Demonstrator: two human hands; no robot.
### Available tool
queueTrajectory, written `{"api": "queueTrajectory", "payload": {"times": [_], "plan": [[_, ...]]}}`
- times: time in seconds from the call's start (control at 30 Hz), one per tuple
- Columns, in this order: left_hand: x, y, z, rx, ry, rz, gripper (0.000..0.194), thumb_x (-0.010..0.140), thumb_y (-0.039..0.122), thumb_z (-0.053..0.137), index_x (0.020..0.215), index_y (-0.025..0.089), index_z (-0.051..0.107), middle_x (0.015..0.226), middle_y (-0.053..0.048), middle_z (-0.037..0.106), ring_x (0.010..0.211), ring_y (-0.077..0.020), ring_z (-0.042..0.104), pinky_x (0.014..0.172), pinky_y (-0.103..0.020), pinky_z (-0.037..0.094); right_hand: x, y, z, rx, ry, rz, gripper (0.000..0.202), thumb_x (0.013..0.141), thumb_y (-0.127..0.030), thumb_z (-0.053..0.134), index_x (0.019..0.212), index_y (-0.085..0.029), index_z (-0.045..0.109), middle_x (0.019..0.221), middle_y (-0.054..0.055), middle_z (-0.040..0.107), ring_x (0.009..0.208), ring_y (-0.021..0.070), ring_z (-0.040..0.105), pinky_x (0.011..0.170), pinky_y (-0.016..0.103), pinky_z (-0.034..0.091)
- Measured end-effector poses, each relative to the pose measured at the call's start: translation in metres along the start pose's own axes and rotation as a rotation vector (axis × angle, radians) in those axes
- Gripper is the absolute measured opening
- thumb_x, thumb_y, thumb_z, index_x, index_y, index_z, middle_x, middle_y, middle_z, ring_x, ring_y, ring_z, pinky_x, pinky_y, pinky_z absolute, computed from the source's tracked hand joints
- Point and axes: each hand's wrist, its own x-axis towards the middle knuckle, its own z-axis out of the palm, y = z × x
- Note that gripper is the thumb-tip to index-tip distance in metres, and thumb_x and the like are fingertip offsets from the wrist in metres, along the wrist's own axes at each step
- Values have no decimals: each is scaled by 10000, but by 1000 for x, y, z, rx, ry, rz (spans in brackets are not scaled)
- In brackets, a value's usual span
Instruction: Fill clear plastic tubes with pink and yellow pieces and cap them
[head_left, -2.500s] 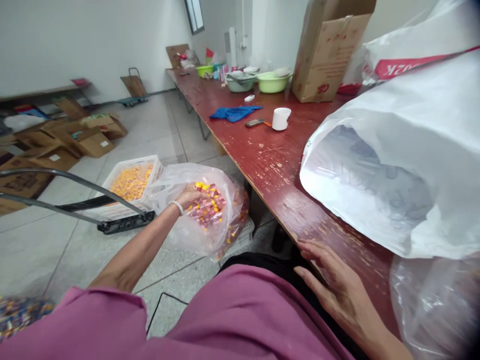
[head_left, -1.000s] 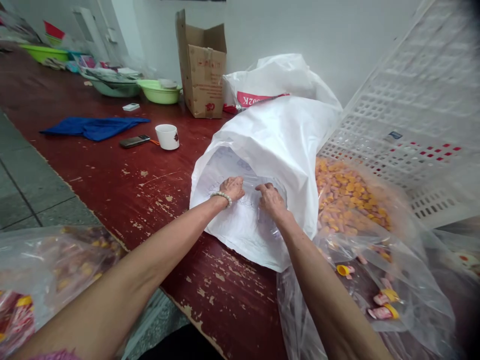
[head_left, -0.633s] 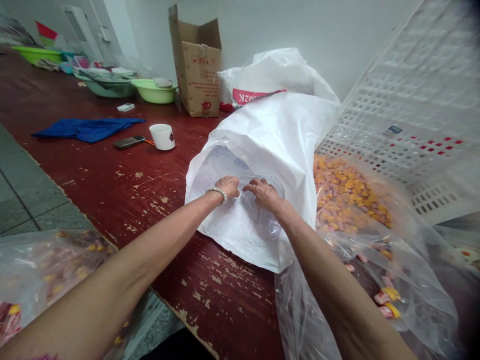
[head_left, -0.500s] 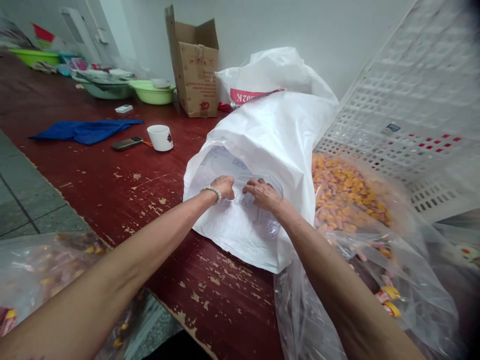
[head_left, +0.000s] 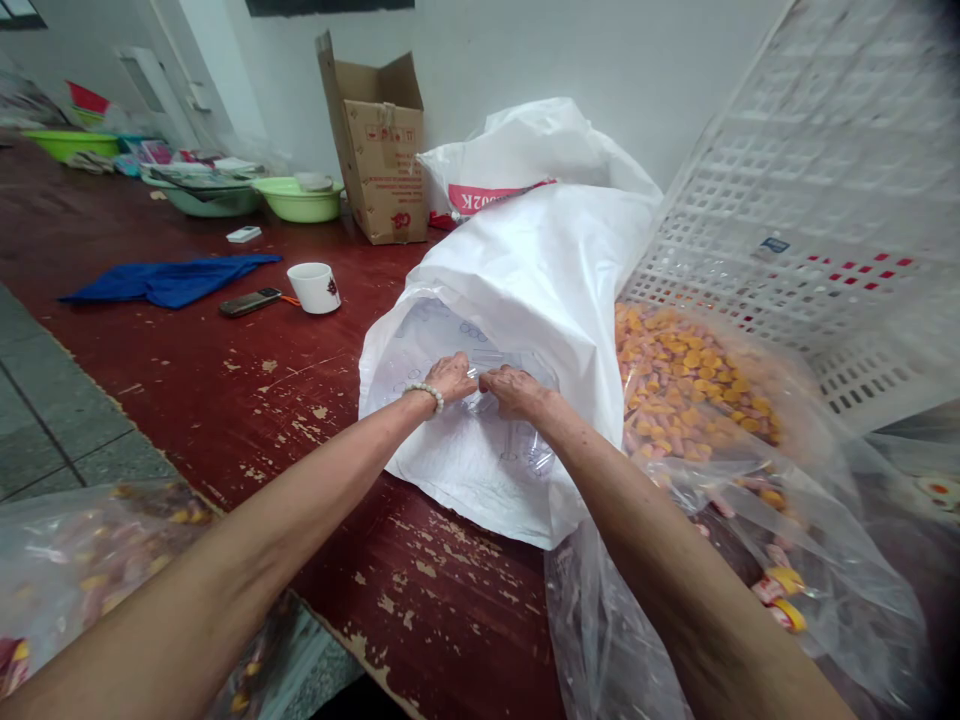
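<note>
A big white woven sack (head_left: pixel 525 270) lies on its side on the table, its mouth toward me. Both hands reach into that mouth. My left hand (head_left: pixel 450 378), with a beaded bracelet on the wrist, has its fingers curled and pressed together. Close beside it, nearly touching, my right hand (head_left: pixel 514 390) is also closed, fingertips bent inward. Shiny clear plastic (head_left: pixel 478 400) shows between and below the fingertips, and both hands seem to pinch it. More clear plastic pieces (head_left: pixel 536 455), tube-like in outline, lie inside the sack under my right hand. The sack's depth is hidden.
Right of the sack, a clear bag holds many orange-and-pink pieces (head_left: pixel 694 370), below a leaning white plastic crate (head_left: pixel 847 220). A white cup (head_left: pixel 314 290), phone (head_left: pixel 250 303), blue cloth (head_left: pixel 169 280), cardboard box (head_left: pixel 386 170) and green basin (head_left: pixel 300 203) stand leftward on the red table (head_left: pixel 247 400).
My two hands have drawn closer together inside the sack, and their fingers have closed at the clear plastic. The view has shifted slightly.
</note>
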Motion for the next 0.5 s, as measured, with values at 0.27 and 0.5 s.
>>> {"api": "queueTrajectory", "payload": {"times": [0.27, 0.5], "plan": [[9, -3, 6, -121, -97, 27, 421, 597, 156, 611, 1016, 152, 577, 1017, -113, 659, 980, -236, 601, 745, -251, 456, -8, -9, 10, 43, 14, 87, 371, 674, -110, 592, 1033, -200, 564, 1143, 116, 561, 1049, 287, 506, 787, 350, 459], [-19, -24, 16, -454, -38, 47, 385, 610, 140, 568, 995, 140, 583, 803, -40, 634, 744, -161, 610, 575, -222, 446, -18, -13, 13, 254, 139, 244, 315, 728, -130, 493, 1039, -176, 512, 1082, 115, 592, 1063, 277, 497, 877, 424, 405]]}}
